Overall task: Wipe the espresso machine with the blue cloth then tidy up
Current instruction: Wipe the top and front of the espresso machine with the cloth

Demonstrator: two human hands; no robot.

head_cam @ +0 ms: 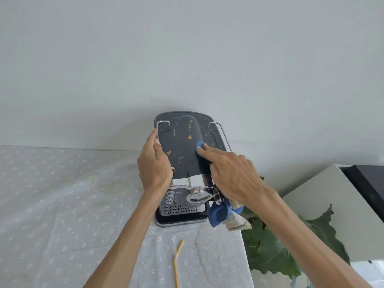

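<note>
The espresso machine (182,142) stands against the wall at the table's right end, seen from above; its dark top carries several yellowish smears. My right hand (230,173) presses the blue cloth (200,147) onto the right part of that top with a fingertip, and the rest of the cloth (218,214) hangs down by the machine's front right corner. My left hand (154,163) grips the machine's left side at the chrome rail. The chrome front and drip tray (180,210) show below my hands.
A white cloth with small flowers covers the table (62,204). A bent yellow straw (177,260) lies near the front. Green plant leaves (270,246) sit past the table's right edge, beside a pale cabinet (332,204). A pale wall stands right behind the machine.
</note>
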